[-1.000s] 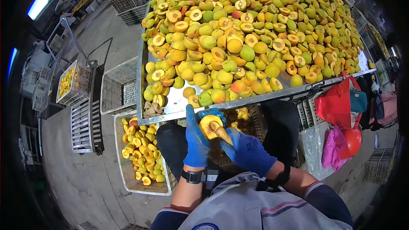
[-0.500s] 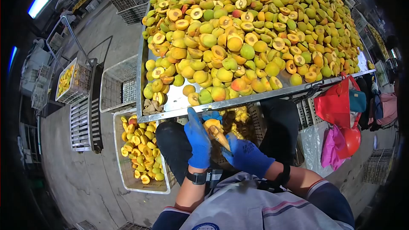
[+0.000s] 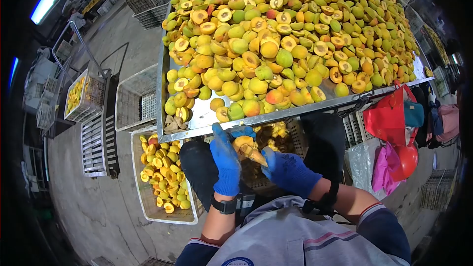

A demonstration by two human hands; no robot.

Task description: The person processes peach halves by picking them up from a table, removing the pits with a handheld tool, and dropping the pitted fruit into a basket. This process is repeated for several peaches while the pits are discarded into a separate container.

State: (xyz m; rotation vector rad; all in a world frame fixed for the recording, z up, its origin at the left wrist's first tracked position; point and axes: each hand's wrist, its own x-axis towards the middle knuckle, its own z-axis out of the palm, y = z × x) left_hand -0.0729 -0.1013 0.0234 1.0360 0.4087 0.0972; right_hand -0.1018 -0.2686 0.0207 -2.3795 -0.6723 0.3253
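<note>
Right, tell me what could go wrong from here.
The tan, tapered tool in the blue-gloved right hand meets the yellow-orange fruit half close to the blue-gloved left hand; its tip is hidden, and a slip might jab that hand.

The half could also slide out of the gloves and drop.

A rounded green fruit piece lies near the front rim of the silver metal table, so a bump might send it over.

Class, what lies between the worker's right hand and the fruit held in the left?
A tan tool, held at the fingertips of the right hand and reaching to the fruit in the left hand; the head view shows this.
</note>
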